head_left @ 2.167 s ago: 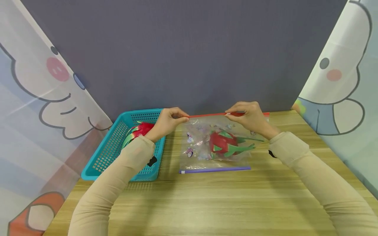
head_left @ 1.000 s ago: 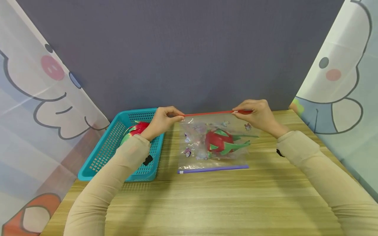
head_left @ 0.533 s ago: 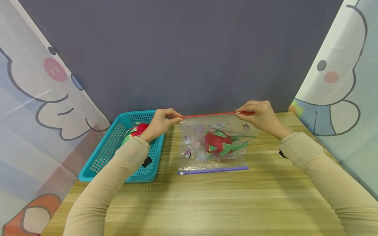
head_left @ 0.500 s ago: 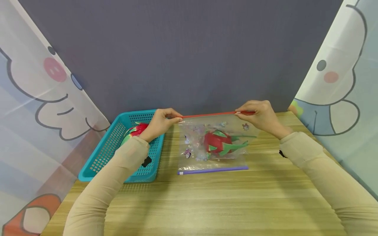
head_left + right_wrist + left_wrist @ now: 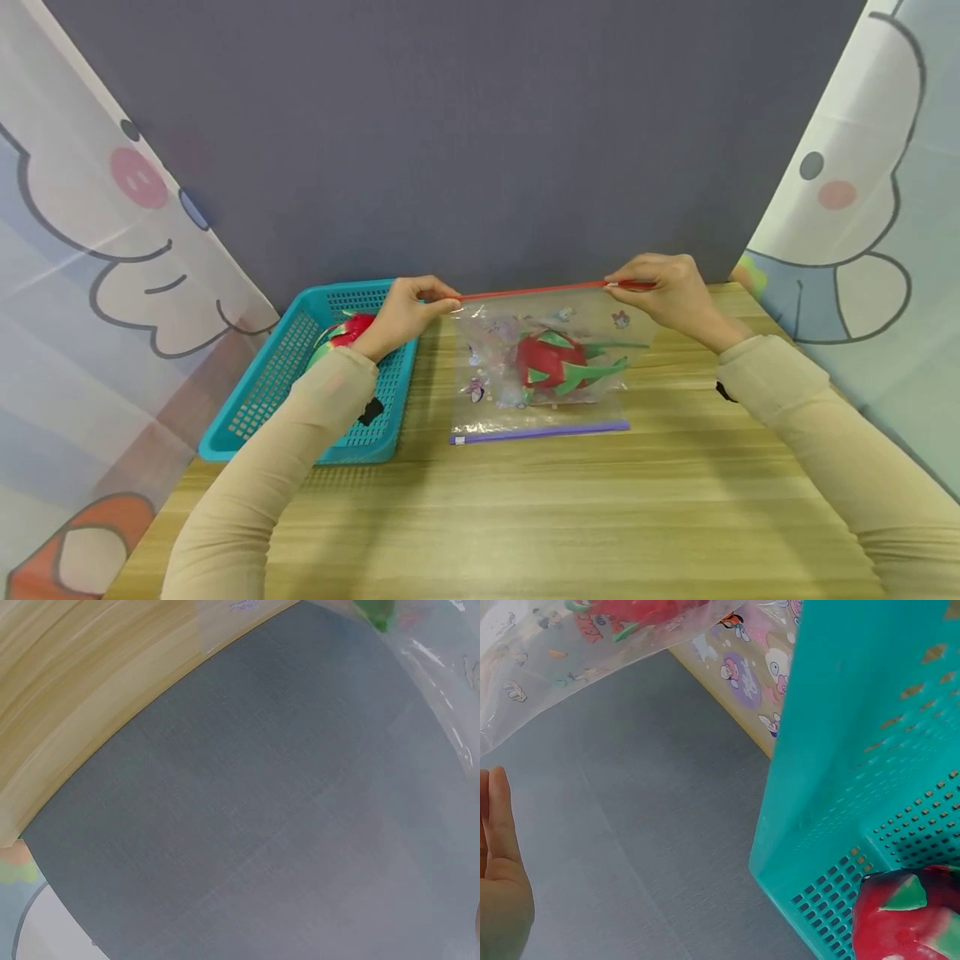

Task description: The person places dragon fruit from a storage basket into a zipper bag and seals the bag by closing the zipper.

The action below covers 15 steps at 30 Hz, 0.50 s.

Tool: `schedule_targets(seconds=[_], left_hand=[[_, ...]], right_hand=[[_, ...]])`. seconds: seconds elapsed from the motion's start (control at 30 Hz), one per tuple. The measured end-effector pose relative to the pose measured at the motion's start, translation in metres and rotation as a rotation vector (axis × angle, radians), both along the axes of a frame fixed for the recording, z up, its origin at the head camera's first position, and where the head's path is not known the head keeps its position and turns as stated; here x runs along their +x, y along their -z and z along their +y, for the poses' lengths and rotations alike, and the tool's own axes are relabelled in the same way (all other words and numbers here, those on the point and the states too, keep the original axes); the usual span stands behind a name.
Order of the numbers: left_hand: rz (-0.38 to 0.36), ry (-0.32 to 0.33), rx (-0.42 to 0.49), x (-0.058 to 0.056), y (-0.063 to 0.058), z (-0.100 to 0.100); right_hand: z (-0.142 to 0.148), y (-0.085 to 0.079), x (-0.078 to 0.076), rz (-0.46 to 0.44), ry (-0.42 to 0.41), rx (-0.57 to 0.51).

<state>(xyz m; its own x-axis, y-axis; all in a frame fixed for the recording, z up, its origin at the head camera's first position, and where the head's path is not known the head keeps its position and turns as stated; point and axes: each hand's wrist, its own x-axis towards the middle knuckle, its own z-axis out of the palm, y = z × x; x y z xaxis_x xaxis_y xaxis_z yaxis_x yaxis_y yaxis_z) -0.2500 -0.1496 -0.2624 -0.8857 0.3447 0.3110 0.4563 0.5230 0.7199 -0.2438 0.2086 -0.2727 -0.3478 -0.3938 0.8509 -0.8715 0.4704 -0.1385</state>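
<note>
My left hand [image 5: 411,310] pinches the left end of a red zip strip [image 5: 532,291] along the top of a clear zip bag [image 5: 480,321] with small cartoon prints. My right hand [image 5: 663,292] pinches the strip further right, at the whitish slider [image 5: 612,284]. The bag hangs tilted from both hands, with a red dragon fruit [image 5: 551,361] with green scales inside. In the left wrist view, part of my left hand [image 5: 502,877] shows below the bag [image 5: 562,682]. A second bag with a purple zip strip [image 5: 555,432] lies beneath, partly covered.
A teal plastic basket [image 5: 360,454] stands at the left, under my left forearm, with another dragon fruit [image 5: 351,330] in it. The wooden table [image 5: 525,517] ends at a dark grey panel [image 5: 487,142] behind. Printed cloth walls [image 5: 840,250] flank both sides.
My right hand has moved right along the red strip with the slider, widening the gap between my hands. My left hand has shifted slightly left, still pinching the strip's end.
</note>
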Motion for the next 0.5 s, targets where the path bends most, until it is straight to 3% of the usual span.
schedule_targets(seconds=[0.5], left_hand=[[-0.006, -0.012, 0.003, 0.002, 0.005, -0.002]], right_hand=[[0.016, -0.001, 0.006, -0.037, 0.036, -0.011]])
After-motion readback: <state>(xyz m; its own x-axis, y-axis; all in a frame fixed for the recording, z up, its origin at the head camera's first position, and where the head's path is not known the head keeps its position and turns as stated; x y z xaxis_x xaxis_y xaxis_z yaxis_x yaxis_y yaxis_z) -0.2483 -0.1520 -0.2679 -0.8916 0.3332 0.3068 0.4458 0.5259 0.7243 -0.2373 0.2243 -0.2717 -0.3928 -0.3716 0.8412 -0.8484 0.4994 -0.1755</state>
